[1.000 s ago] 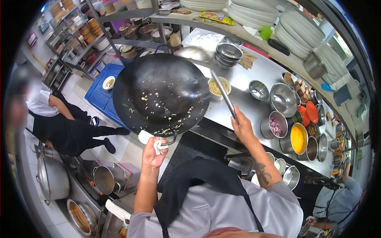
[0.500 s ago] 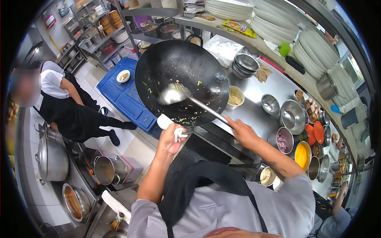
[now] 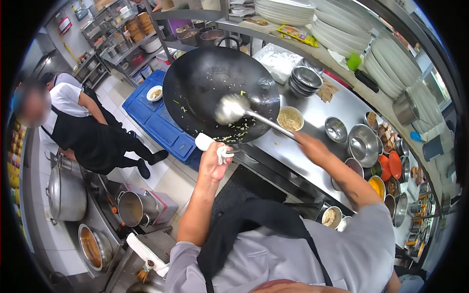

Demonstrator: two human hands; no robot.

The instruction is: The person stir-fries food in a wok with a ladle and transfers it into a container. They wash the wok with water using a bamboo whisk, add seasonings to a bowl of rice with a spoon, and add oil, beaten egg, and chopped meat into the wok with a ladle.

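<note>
My left hand (image 3: 215, 160) is closed around the near handle of a big black wok (image 3: 210, 73), with a white cloth (image 3: 204, 142) wrapped between palm and metal. The wok is held up and tilted, its inside facing me. Bits of chopped green and pale food (image 3: 239, 131) cling to its lower wall. In my right hand (image 3: 312, 149) is the long handle of a metal ladle (image 3: 231, 109), whose blurred head is inside the wok. Just right of the wok's rim, a white tub (image 3: 290, 118) holds pale chopped food.
A blue lidded bin (image 3: 151, 117) bearing a small white bowl (image 3: 155, 93) stands beyond the wok. Metal bowls (image 3: 362, 145) and ingredient containers line the steel counter at right. Stacked plates (image 3: 342, 24) fill the shelf above. A co-worker (image 3: 78, 127) stands at left.
The ladle head has moved right and slightly up within the wok. My right hand has shifted right with it. My left hand still grips the handle; the view has moved a little.
</note>
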